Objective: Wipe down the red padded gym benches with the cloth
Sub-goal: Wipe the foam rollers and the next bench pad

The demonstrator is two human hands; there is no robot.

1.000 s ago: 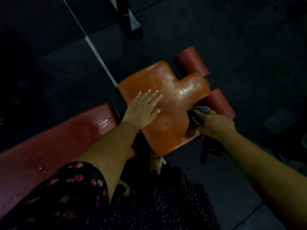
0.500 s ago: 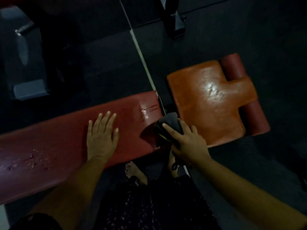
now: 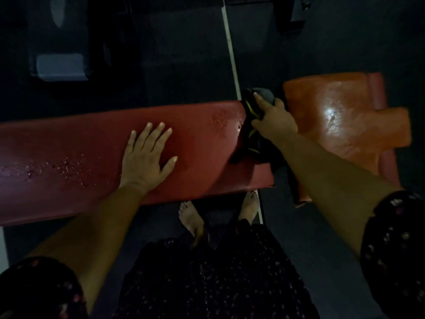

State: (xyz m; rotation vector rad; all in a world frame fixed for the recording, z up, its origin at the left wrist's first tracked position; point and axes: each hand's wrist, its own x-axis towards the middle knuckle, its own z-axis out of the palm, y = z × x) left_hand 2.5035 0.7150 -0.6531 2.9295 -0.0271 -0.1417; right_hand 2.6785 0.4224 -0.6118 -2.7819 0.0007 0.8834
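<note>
A long red padded bench runs across the middle, with droplets on its left part and near its right end. My left hand rests flat on it, fingers spread. My right hand grips a dark cloth with yellow-green marks at the bench's right end, by its far corner. The cloth hangs down over that end. To the right lies the orange seat pad, shiny in its middle, with a red roller pad behind its far edge.
The floor is dark rubber with a pale line running away from the bench. A grey machine base stands at the far left and a dark frame post at the top right. My bare feet stand under the bench's near edge.
The view has swung left. My left hand has left the orange pad for the long bench. My right hand has carried the cloth from the pad's right side to the bench's right end.
</note>
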